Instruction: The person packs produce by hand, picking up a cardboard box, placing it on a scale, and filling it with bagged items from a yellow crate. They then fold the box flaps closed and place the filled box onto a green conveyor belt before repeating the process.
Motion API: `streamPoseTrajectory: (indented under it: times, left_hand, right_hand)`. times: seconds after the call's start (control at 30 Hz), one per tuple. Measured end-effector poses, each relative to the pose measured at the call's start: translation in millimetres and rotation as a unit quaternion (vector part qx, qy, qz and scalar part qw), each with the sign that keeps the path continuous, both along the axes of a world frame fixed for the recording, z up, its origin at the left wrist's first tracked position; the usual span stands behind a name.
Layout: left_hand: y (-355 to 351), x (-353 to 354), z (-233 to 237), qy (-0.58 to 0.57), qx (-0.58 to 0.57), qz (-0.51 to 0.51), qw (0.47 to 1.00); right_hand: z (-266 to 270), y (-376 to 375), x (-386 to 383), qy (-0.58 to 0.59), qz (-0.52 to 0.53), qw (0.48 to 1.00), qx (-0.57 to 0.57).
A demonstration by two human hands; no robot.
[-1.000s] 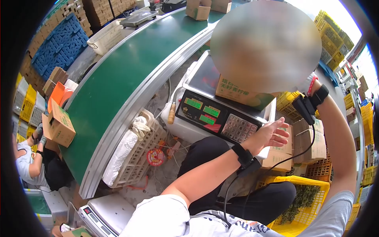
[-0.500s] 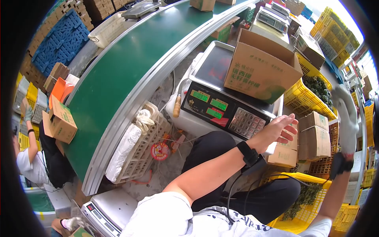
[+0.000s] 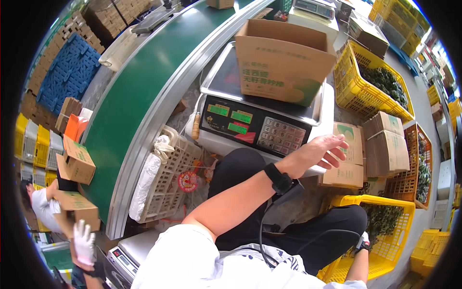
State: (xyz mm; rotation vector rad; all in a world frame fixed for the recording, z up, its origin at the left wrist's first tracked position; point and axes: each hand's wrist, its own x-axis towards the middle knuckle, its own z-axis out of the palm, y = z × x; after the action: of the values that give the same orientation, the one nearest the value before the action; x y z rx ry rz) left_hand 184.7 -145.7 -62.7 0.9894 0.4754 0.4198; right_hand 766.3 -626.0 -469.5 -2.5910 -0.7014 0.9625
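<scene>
My left hand (image 3: 321,153), bare with a black wristband, hovers before the scale's keypad, fingers apart and holding nothing. The black digital scale (image 3: 255,126) shows green readouts. On its metal plate stands an open-topped cardboard box (image 3: 284,72) with green printing; its inside bottom is out of sight. My right hand (image 3: 365,239), in a white glove, is low beside my knee at the yellow crate (image 3: 406,231) of dark green produce. Its fingers are mostly hidden.
A green conveyor belt (image 3: 139,91) curves along the left. Flattened cartons (image 3: 387,144) and another yellow crate (image 3: 347,86) of produce stand at right. A white basket (image 3: 166,192) lies near the belt. People's arms and a gloved hand (image 3: 84,241) appear at lower left, near a carton.
My right hand has dropped from the raised position at far right to beside my knee. My left hand remains open near the keypad. The view has shifted, and a co-worker's gloved hand has appeared lower left.
</scene>
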Motion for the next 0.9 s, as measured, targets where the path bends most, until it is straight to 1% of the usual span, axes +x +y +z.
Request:
streamPoseTrajectory:
  times: [0.03,0.07,0.13,0.17,0.2,0.23,0.27,0.3,0.33,0.37,0.4,0.43,0.47,0.5,0.53,0.6,0.63,0.67,0.7,0.73,0.77,0.8,0.83,0.87,0.9]
  left_hand:
    - [2,2,-6,0.004,0.003,0.000,1.000]
    - [2,3,-10,0.009,0.005,0.000,1.000]
    - [0,7,-8,0.027,0.007,-0.013,1.000]
    - [-2,8,-7,0.035,0.019,-0.021,0.999]
    - [-1,6,-6,0.043,0.032,-0.027,0.998]
    - [0,1,5,0.050,0.053,-0.018,0.997]
    - [4,-8,11,0.019,0.106,0.023,0.994]
    - [8,-23,19,-0.013,0.157,0.064,0.985]
    - [14,-46,41,0.008,0.226,0.169,0.959]
    - [25,-67,52,-0.001,0.288,0.283,0.915]
    - [42,-95,59,0.009,0.339,0.370,0.865]
    - [66,-121,64,-0.014,0.370,0.441,0.818]
    - [83,-145,76,0.069,0.419,0.494,0.759]
    - [101,-166,80,0.106,0.443,0.518,0.724]
    - [116,-176,80,0.105,0.447,0.518,0.722]
    - [137,-190,76,0.142,0.501,0.514,0.682]
    - [141,-191,73,0.157,0.513,0.486,0.690]
    - [143,-187,69,0.147,0.541,0.465,0.685]
    - [146,-179,63,0.115,0.567,0.450,0.680]
    - [149,-171,58,0.083,0.593,0.435,0.673]
    - [151,-165,52,0.083,0.598,0.416,0.680]
    - [152,-159,48,0.083,0.602,0.396,0.688]
    - [150,-152,45,0.060,0.604,0.391,0.692]
    - [149,-145,40,0.007,0.564,0.412,0.715]
    - [154,-143,37,0.009,0.590,0.422,0.689]
  right_hand:
    - [-11,-11,-7,0.007,-0.009,1.000,0.001]
    - [-27,2,-31,0.027,-0.035,0.999,0.009]
    - [-24,-2,-72,0.066,-0.083,0.994,0.029]
    - [-20,19,-92,0.084,-0.103,0.990,0.038]
    - [-15,24,-95,0.102,-0.121,0.986,0.050]
    - [-13,15,-74,0.120,-0.136,0.981,0.062]
    - [-10,0,-51,0.135,-0.151,0.976,0.073]
    - [-2,15,-61,0.150,-0.165,0.971,0.084]
    - [62,46,-72,0.029,-0.066,0.991,0.113]
    - [146,87,-94,-0.033,-0.076,0.985,0.154]
    - [231,142,-126,-0.184,-0.041,0.963,0.195]
    - [263,169,-109,-0.134,-0.047,0.944,0.297]
    - [332,220,-144,-0.166,-0.009,0.924,0.345]
    - [384,266,-182,-0.028,-0.013,0.885,0.464]
    - [427,306,-222,-0.057,0.037,0.886,0.459]
    - [484,376,-291,-0.053,0.228,0.852,0.469]
    - [501,407,-327,-0.057,0.285,0.842,0.454]
    - [507,438,-354,-0.093,0.349,0.798,0.483]
    - [500,473,-374,-0.154,0.385,0.740,0.530]
    - [495,501,-393,-0.143,0.393,0.710,0.566]
    - [476,536,-407,-0.078,0.379,0.673,0.631]
    - [473,554,-417,-0.138,0.392,0.668,0.618]
    - [474,560,-433,-0.093,0.411,0.648,0.635]
    - [469,565,-445,-0.040,0.378,0.647,0.661]
    - [465,571,-450,-0.029,0.392,0.638,0.662]
